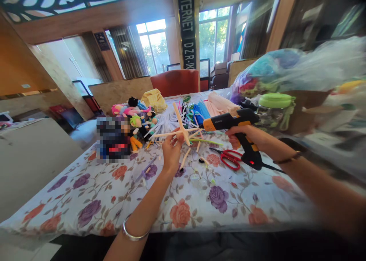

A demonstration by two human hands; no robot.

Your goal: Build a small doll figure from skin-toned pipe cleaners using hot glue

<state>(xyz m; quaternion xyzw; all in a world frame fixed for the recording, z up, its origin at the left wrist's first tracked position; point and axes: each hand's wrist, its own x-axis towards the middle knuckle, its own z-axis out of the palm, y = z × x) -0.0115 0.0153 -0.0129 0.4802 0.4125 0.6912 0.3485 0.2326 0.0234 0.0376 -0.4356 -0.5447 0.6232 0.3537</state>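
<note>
My left hand (173, 148) pinches a pale, cross-shaped piece of pipe cleaners (180, 124) and holds it up above the table. In my right hand (243, 135) is a black and orange glue gun (228, 120), gripped by its handle with a red light glowing at the base. The gun's nozzle points left, close to the middle of the cross; whether it touches I cannot tell. Red-handled scissors (231, 159) lie on the cloth below the gun. Short pale pipe cleaner pieces (185, 159) with dark ends lie near my left hand.
Bundles of coloured pipe cleaners (167, 120) and small dolls (137, 122) lie behind the cross on the flowered tablecloth (114, 200). A jar with a green lid (275, 101) stands at right, beside a cardboard box (303, 110) and plastic bags (286, 63). A red chair (175, 80) is across the table.
</note>
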